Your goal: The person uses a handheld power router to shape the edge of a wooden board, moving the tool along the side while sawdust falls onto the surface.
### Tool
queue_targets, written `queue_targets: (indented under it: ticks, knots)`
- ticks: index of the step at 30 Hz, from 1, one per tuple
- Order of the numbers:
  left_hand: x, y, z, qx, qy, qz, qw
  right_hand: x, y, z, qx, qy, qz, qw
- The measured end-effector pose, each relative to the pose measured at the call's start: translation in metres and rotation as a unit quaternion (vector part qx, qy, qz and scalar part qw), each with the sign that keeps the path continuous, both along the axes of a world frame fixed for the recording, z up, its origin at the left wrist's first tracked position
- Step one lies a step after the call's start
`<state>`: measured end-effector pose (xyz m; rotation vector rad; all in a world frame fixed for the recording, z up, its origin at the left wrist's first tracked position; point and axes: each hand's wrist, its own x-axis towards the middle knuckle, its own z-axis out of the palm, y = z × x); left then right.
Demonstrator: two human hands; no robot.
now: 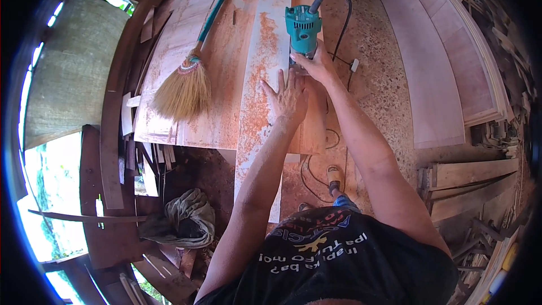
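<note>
A long pale board [258, 39] with patches of orange dust lies lengthwise on a wooden work surface [220, 124]. My right hand [317, 65] grips the lower body of a green power trimmer [302, 25], which stands upright at the board's right edge, its black cord arching from the top. My left hand [287, 97] lies on the board just below and left of the tool, fingers spread; whether it touches the tool's base is unclear. The tool's bit and base are mostly hidden behind my hands. A straw broom [182, 87] with a teal handle rests to the left.
Plywood sheets [429, 56] lean along the right, above stacked planks [474, 172]. A speckled floor [375, 107] with loose cord and a white plug [354, 65] lies beside the work surface. A crumpled grey cloth [180, 217] is at the lower left, near scrap boards and a bright opening.
</note>
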<state>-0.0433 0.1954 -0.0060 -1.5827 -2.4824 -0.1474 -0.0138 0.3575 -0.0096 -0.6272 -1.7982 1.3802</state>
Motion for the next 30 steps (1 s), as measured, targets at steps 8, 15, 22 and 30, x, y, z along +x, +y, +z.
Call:
queue_targets:
  ticks: [8, 15, 22, 30]
  knots:
    - [-0.005, 0.007, 0.005, -0.001, -0.001, 0.006, 1.000, -0.002, 0.008, 0.009, 0.050, -0.037, -0.012, 0.998]
    - [-0.014, 0.011, -0.002, 0.033, -0.012, -0.004, 0.999, -0.004, 0.004, 0.017, 0.060, -0.054, -0.022, 0.997]
    - [-0.016, 0.021, -0.002, 0.033, 0.012, -0.012, 0.999, -0.012, 0.028, 0.001, 0.073, -0.052, -0.018, 0.996]
    - [-0.024, 0.030, -0.001, 0.022, 0.026, -0.012, 0.999, -0.029, 0.048, -0.010, 0.065, -0.034, 0.020, 0.997]
